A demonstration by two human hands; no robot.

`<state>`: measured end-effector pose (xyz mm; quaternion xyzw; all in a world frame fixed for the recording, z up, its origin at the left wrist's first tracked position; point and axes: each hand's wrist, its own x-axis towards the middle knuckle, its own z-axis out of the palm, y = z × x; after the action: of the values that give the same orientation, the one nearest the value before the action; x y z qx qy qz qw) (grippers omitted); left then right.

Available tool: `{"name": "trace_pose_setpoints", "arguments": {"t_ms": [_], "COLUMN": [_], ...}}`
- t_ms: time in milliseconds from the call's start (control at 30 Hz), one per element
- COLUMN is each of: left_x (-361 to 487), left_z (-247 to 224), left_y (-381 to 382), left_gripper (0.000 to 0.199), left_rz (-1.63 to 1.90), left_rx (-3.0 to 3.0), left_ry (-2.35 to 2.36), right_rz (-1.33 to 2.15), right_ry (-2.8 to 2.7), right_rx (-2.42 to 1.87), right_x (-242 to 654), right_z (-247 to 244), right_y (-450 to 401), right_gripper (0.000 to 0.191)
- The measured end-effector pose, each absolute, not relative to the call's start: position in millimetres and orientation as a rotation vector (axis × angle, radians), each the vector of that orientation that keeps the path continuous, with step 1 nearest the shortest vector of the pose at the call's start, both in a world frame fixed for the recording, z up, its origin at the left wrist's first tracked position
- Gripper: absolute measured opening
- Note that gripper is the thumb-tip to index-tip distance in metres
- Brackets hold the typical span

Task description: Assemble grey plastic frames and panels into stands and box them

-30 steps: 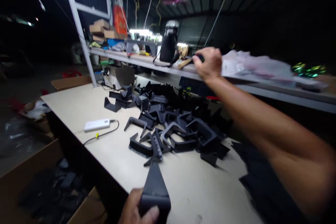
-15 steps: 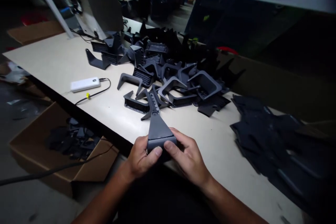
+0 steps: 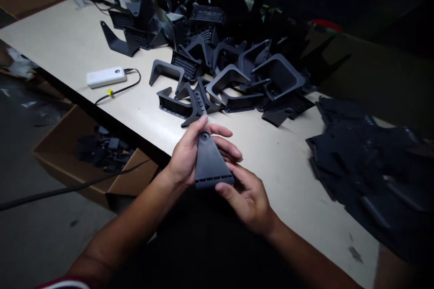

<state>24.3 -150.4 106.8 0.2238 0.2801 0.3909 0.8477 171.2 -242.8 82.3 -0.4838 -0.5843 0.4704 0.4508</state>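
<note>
Between my hands is a dark grey plastic bracket (image 3: 212, 160), with a tapered side that has a small hole at its narrow end and a row of slots along its wide edge. My left hand (image 3: 186, 153) is wrapped round its left side, the thumb by the narrow end and the fingers reaching behind. My right hand (image 3: 249, 196) grips the wide lower end at the right, thumb in front. The bracket's far side is hidden. Just beyond my hands, a pile of similar U-shaped brackets (image 3: 230, 81) lies jumbled on the pale table (image 3: 135, 119).
A white power bank (image 3: 106, 76) with a black cable lies at the left. Below the table edge stands a cardboard box (image 3: 57, 149) holding small dark parts (image 3: 105, 146). Flat black pieces (image 3: 359, 158) are heaped at the right.
My left hand has shifted from the bracket's wide end up along its side towards the narrow end. The bracket has tilted to show more of its slotted edge. The view has tipped downward.
</note>
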Motion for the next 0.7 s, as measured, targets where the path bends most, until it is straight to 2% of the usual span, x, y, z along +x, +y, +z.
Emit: {"name": "trace_pose_setpoints", "arguments": {"t_ms": [100,200,300,500,700], "left_x": [38,44,48,57,60], "left_z": [112,113,112,111,118], "left_y": [-158,-163,-163,-166,-174], "left_gripper": [0.033,0.033,0.032,0.034,0.034], "left_rz": [0.840,0.898,0.923,0.938,0.989], "left_rx": [0.540,0.586,0.551,0.504,0.568], "left_ry": [0.617,0.667,0.695,0.700,0.739], "right_rz": [1.020,0.949,1.023,1.070,0.940], "right_ry": [-1.375,-1.339,-1.333,-1.311,-1.252], "right_rx": [-1.230,-1.223,-1.251,-1.283,-1.306], "right_x": [168,171,178,184,177], "right_z": [69,65,70,71,68], "right_y": [-253,-255,-253,-255,-260], "right_gripper": [0.034,0.035,0.033,0.055,0.051]}}
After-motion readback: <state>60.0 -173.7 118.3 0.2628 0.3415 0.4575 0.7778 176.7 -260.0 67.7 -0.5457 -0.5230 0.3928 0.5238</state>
